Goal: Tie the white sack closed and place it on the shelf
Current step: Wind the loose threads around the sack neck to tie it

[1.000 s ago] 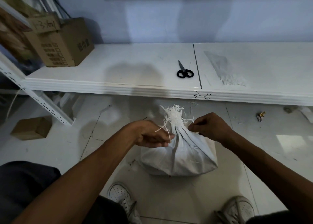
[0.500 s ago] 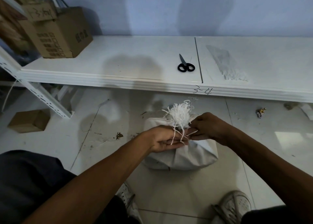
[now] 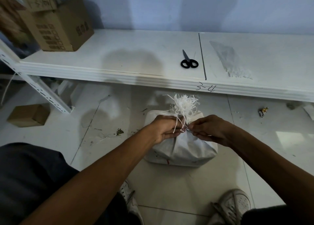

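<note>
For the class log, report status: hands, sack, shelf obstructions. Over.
Left hand grips white sack at its gathered neck; right hand pinches strands there. Sack on floor, not yet shelved. Scissors and cardboard box on shelf, space between.

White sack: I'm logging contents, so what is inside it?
Contents are hidden: the white woven sack is bunched shut at the neck, gripped by the left hand and right hand. Only frayed white strands show above.

Dim, bluish light; soft shadow on shelf (image 3: 129, 61), glare on floor (image 3: 288, 136), edges warped w/ wide-angle.
</note>
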`<state>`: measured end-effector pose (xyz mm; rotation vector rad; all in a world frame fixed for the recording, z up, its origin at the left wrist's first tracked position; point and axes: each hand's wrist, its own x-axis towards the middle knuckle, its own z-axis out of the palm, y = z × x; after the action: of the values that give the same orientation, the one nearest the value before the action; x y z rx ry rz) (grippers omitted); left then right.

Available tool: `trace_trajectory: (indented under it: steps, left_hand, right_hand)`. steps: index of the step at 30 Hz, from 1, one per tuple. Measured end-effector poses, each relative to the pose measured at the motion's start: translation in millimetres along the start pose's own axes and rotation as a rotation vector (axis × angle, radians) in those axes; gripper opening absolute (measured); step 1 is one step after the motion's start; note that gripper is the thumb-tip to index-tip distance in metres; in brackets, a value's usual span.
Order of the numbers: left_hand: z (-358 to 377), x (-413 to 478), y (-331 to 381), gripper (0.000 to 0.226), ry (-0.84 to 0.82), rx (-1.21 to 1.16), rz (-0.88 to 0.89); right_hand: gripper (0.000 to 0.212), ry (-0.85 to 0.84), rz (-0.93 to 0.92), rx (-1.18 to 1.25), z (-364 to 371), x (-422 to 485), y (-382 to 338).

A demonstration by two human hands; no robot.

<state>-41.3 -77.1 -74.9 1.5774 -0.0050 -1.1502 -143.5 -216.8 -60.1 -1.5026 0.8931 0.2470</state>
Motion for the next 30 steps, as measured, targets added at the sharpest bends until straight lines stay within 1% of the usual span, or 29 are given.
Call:
trace_trajectory:
  steps: [3,7,9,12,15,18,23,26,30]
  left_hand:
    - [-3,2,0,0.017,0.015,0.014,0.022]
    - [-5,6,1,0.007,0.029,0.034,0.014]
    - [-6,8,2,0.009,0.02,0.067,-0.004]
    - [-10,10,7,0.002,-0.028,0.116,-0.052]
    - [-14,12,11,0.013,-0.07,0.164,-0.099]
    - [-16,12,14,0.011,-0.09,0.202,-0.123]
    - [-17,12,17,0.005,-0.055,0.233,-0.064]
    - [-16,14,16,0.016,-0.03,0.24,-0.021]
    - [-15,15,16,0.013,-0.021,0.246,0.004]
  right_hand:
    - [0.018,-0.03,0.024,0.041,-1,0,2]
    - [0.019,-0.045,0.04,0.081,3,-1,8]
    - [0.017,-0.059,0.054,0.136,6,0,11]
    - [0.018,-0.102,0.088,0.204,8,2,15]
    - [0.013,-0.141,0.122,0.205,9,4,17]
    - [0.012,-0.172,0.128,0.209,12,7,19]
    - [0.008,-0.213,0.136,0.238,11,10,20]
    - [0.004,-0.231,0.15,0.246,12,15,21]
    - [0.012,-0.245,0.218,0.263,14,21,24]
